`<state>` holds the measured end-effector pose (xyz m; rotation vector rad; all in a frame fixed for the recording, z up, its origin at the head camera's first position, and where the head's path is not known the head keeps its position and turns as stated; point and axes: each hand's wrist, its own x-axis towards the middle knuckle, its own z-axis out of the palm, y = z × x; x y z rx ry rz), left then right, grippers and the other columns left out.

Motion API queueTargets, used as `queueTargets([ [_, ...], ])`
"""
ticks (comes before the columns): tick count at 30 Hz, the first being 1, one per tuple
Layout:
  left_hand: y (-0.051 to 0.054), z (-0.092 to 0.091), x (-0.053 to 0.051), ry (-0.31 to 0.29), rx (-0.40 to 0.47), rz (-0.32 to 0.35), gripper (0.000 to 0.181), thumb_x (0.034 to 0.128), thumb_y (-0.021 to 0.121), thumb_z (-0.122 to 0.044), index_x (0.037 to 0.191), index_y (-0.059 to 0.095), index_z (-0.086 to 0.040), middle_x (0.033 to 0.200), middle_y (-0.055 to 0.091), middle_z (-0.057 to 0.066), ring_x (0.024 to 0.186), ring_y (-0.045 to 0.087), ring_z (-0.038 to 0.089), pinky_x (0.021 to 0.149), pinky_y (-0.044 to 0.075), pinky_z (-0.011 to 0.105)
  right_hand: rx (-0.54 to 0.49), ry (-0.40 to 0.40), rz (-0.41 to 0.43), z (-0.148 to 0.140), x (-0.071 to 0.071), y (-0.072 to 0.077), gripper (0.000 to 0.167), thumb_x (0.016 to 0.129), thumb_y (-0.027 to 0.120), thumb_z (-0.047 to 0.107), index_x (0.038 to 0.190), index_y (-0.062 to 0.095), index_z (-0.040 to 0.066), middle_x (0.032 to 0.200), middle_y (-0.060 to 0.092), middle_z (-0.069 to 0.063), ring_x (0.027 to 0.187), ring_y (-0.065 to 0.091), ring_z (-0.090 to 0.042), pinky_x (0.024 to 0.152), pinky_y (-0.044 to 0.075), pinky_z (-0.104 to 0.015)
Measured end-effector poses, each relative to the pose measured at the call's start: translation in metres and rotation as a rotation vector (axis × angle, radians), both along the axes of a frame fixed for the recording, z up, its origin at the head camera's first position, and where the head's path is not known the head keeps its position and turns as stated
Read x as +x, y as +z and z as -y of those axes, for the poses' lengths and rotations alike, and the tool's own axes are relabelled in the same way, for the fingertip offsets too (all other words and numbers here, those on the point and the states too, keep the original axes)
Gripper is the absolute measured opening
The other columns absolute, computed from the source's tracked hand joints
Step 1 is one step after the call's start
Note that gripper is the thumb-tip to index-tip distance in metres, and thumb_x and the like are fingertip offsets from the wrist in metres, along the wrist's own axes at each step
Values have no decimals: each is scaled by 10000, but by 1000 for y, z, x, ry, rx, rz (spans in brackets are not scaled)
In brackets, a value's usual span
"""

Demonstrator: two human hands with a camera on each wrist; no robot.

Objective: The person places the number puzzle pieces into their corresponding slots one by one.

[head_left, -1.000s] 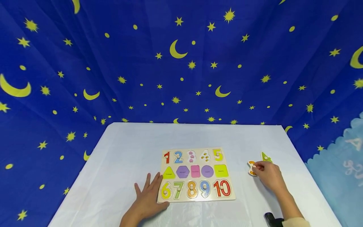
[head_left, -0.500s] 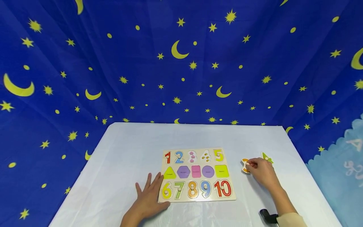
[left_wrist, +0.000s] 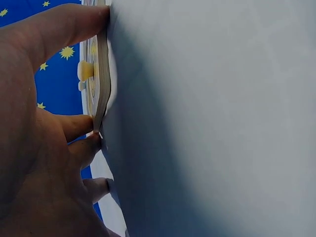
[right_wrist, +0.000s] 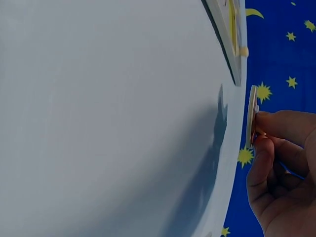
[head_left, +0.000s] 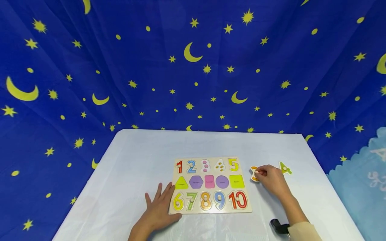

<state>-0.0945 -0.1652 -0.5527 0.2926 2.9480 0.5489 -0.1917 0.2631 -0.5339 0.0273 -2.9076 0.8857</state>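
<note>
My right hand (head_left: 273, 180) pinches an orange-and-white number puzzle piece (head_left: 254, 177) between thumb and fingers. In the right wrist view the piece (right_wrist: 252, 116) is seen edge-on, above the tablecloth. Its digit is partly covered by the fingers. My left hand (head_left: 156, 211) rests with spread fingers at the lower left corner of the wooden number board (head_left: 211, 213); in the left wrist view the thumb (left_wrist: 74, 24) and a finger touch the board's edge. Knobbed number pieces fill most of the board; the 3 recess (head_left: 205, 166) and 4 recess (head_left: 219, 165) show printed pictures.
A green 4 piece (head_left: 284, 168) lies on the white table (head_left: 144, 150), right of my right hand. A black object (head_left: 279, 226) is beside the right wrist. A blue curtain (head_left: 193, 83) with moons and stars rises behind the table.
My right hand has moved left with the orange piece, closer to the board and away from the green 4. The left hand stays at the board's corner.
</note>
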Motion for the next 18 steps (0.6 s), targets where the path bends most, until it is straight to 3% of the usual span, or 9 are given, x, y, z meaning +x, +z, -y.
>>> queueTargets([
  [18, 1, 0, 0, 6, -15, 22, 1018, 699, 697, -621, 1520, 301, -167, 1575, 234, -11, 1442, 63, 359, 942, -1, 793, -70, 55, 58, 30, -8, -3, 216, 843, 728, 203, 955, 705, 20, 775, 611, -13, 695, 534, -166, 613, 464, -308],
])
